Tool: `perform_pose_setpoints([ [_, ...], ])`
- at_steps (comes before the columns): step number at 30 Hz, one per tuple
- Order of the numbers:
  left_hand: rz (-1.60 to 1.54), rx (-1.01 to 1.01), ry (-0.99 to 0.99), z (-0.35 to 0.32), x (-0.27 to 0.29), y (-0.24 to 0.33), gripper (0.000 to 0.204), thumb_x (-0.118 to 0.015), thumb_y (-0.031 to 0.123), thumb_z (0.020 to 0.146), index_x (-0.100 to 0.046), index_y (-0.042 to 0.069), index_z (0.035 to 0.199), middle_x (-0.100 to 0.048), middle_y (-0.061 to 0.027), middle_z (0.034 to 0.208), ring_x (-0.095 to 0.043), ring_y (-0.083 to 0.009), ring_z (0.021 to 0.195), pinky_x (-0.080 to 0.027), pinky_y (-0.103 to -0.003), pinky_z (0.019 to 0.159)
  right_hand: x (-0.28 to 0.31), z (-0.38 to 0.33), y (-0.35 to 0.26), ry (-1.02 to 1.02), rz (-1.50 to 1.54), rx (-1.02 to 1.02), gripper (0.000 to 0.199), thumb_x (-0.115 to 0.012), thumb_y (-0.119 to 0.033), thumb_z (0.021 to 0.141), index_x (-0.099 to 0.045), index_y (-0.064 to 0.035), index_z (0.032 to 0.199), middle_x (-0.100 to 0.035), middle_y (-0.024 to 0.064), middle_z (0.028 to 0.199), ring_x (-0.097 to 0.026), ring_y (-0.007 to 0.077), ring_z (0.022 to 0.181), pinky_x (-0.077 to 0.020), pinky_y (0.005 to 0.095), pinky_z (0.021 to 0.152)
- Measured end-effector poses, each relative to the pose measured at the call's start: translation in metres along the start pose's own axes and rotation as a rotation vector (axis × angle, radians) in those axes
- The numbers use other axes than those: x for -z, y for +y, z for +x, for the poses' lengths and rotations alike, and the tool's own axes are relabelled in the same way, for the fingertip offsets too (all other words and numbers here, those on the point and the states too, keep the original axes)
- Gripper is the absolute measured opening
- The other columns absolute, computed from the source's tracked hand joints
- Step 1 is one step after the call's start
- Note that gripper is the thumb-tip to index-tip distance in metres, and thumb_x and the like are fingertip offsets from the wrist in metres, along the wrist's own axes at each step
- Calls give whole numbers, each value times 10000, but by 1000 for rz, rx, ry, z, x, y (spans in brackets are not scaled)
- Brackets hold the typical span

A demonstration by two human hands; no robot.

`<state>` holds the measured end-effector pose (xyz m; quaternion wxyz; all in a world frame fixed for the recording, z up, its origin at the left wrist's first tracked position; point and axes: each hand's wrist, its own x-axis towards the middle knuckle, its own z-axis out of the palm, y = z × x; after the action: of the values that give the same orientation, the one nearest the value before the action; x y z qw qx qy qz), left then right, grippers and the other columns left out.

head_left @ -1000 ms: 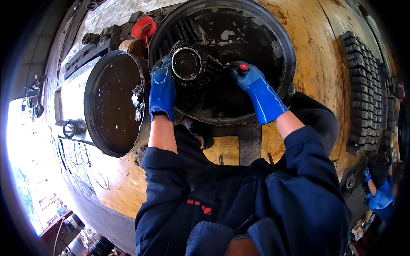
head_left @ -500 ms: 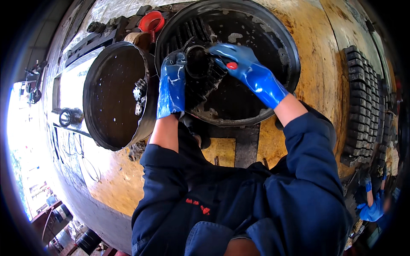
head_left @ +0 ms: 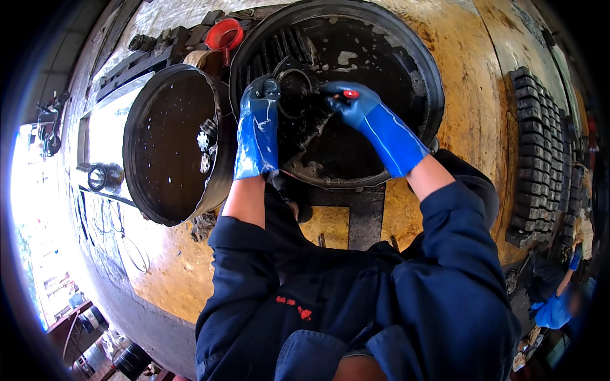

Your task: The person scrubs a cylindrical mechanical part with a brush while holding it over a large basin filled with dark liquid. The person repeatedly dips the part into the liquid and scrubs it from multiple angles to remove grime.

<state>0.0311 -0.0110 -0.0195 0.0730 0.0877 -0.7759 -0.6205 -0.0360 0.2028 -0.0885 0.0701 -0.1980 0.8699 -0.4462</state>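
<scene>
A dark, wet metal part with a round ring opening (head_left: 293,66) is tilted over the large black round basin (head_left: 437,82). My left hand (head_left: 259,105), in a blue rubber glove, closes on the ring's left edge. On the ring's other side is my right hand (head_left: 357,108), gloved the same way and closed round a tool with a red handle (head_left: 351,94). The tool's working end is lost against the dark part. Dark liquid with patches of foam lies in the basin, and black ribbed pieces (head_left: 283,46) show at its far left.
To the left stands a second round basin (head_left: 130,149) of dark liquid, with small metal pieces (head_left: 206,140) by its right wall. A red funnel-like scoop (head_left: 224,32) sits behind. Dark ribbed blocks (head_left: 537,159) are stacked at right. Another person (head_left: 554,311) is at lower right.
My right hand has moved slightly right and nearer to me, away from the ring's rim. My left hand keeps its hold on the ring part almost in place.
</scene>
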Motion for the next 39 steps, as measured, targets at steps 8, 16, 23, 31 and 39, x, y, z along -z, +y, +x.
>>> perform_pose_setpoints([
  [8,131,-28,4,9,5,1,416,-556,296,1016,-602,-6,1298,-644,-136,1257,-575,-216,1164,-415,-323,1039,-17,-63,76,183,181,-438,325,-675,-238,914,-685,-47,1177,-738,126,1046,-697,209,985,-527,325,906],
  [16,363,-89,-90,9,14,0,418,-353,179,1090,-471,-33,1430,-548,-162,1423,-529,-206,1300,-394,-304,1094,-26,-33,35,263,554,-336,364,-732,-312,895,-699,-87,1179,-740,111,1062,-707,210,993,-538,336,907],
  [23,-114,52,-17,6,14,-8,492,-367,306,1103,-501,-61,1402,-593,-124,1357,-552,-169,1242,-403,-259,1063,-10,38,-52,99,330,-85,355,-663,-258,930,-649,-26,1198,-726,84,1062,-692,183,959,-573,323,833],
  [31,-36,129,60,0,14,4,523,-392,366,1096,-528,-56,1373,-630,-177,1312,-574,-229,1205,-412,-321,1056,3,51,-46,319,276,-745,540,-700,-473,839,-704,-4,1106,-725,191,1003,-694,308,936,-521,376,880],
  [39,-75,47,2,19,4,-20,507,-406,358,1096,-561,-55,1345,-654,-147,1266,-593,-210,1159,-423,-298,1042,-7,-31,88,524,327,-800,385,-701,-323,868,-698,-16,1101,-743,158,985,-713,248,926,-528,356,856],
])
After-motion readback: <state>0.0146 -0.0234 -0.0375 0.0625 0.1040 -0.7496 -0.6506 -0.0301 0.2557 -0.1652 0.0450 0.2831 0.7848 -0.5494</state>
